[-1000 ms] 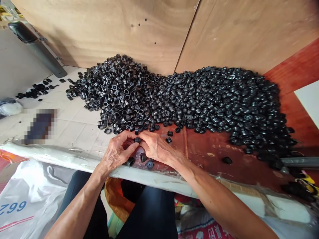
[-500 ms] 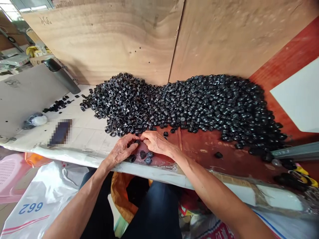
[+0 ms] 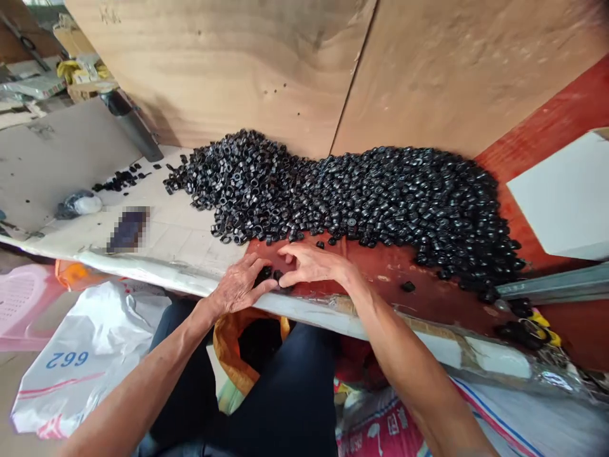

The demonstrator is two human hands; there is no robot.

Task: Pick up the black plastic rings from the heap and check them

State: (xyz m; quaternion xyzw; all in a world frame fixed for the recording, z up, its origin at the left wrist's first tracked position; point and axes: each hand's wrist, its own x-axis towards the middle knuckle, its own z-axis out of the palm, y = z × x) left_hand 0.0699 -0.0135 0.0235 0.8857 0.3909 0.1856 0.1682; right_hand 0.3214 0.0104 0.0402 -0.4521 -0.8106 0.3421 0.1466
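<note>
Big heap of black bushings (image 3: 361, 203) remains on far side of bench (image 3: 385, 270); only a few bushings (image 3: 267, 274) sit apart, near edge. L hand (image 3: 238, 285) & R hand (image 3: 309, 265) curled over them, can't tell if gripping.

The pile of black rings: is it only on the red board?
No. The pile lies on the red board and also the white sheet at left.

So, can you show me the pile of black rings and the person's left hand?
Pile of black rings (image 3: 352, 206): head view, middle of the pile.
Left hand (image 3: 238, 285): head view, back of the hand.
</note>
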